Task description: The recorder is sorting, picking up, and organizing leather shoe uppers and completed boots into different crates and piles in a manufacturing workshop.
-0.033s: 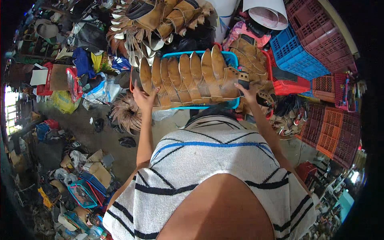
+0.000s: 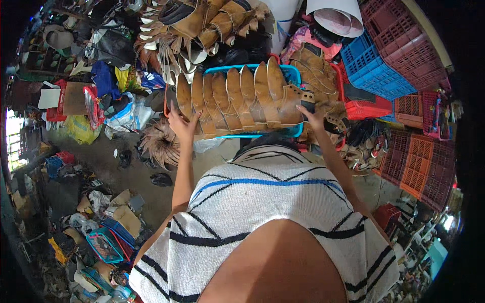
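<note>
A row of several brown leather shoe uppers (image 2: 233,98), stacked overlapping with rounded toes away from me, lies across the top of a blue plastic basket (image 2: 290,71). My left hand (image 2: 183,125) holds the left end of the row, thumb on the near side and fingers round the outer piece. At the opposite end, my right hand (image 2: 313,118) grips the last upper, which has eyelets and a dark lining. Its thumb shows on top, while its other fingers are partly hidden.
Behind the basket rises a big pile of brown uppers (image 2: 202,30). To its right, more uppers fill a red basket (image 2: 337,76). Stacked plastic crates (image 2: 379,65) line the right side. A fan of brown leather pieces (image 2: 159,144) lies at left, near scattered bags and clutter.
</note>
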A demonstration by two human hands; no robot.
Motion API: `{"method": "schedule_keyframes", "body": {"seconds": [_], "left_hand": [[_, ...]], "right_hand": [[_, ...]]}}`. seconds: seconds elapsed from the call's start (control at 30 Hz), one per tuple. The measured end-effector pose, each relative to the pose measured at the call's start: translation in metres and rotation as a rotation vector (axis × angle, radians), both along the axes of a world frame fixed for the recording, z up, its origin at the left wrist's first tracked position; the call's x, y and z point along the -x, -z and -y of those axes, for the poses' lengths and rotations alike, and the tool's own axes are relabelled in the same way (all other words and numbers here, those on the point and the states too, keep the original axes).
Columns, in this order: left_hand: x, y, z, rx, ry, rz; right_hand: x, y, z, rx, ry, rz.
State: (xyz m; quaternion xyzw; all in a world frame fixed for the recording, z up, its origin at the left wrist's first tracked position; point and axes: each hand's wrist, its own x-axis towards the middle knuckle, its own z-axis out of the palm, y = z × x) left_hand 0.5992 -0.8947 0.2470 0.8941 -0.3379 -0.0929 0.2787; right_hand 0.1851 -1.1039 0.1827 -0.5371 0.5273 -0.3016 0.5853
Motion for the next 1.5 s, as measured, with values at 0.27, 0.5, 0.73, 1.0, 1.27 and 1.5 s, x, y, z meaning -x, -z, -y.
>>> {"method": "schedule_keyframes", "body": {"seconds": [0.27, 0.5, 0.73, 1.0, 1.27, 1.5], "left_hand": [[0.013, -0.013, 0.025, -0.306, 0.817, 0.753], [0.020, -0.020, 0.075, -0.080, 1.102, 0.306], [0.079, -0.003, 0.101, 0.114, 1.280, 0.266], [0.104, -0.014, 0.114, 0.141, 1.314, 0.009], [0.149, 0.026, 0.112, 0.059, 1.383, 0.256], [0.156, 0.002, 0.104, 0.088, 1.222, 0.065]], "right_hand": [[-0.002, 0.011, 0.000, 0.059, 0.073, 0.056], [-0.006, -0.002, -0.011, 0.046, 0.095, 0.252], [-0.011, 0.003, -0.024, 0.298, 0.253, -0.018], [-0.026, 0.005, -0.037, 0.376, 0.373, -0.278], [0.013, 0.001, -0.023, 0.268, 0.048, -0.314], [0.169, 0.054, -0.030, 0.028, 0.504, 0.256]]}}
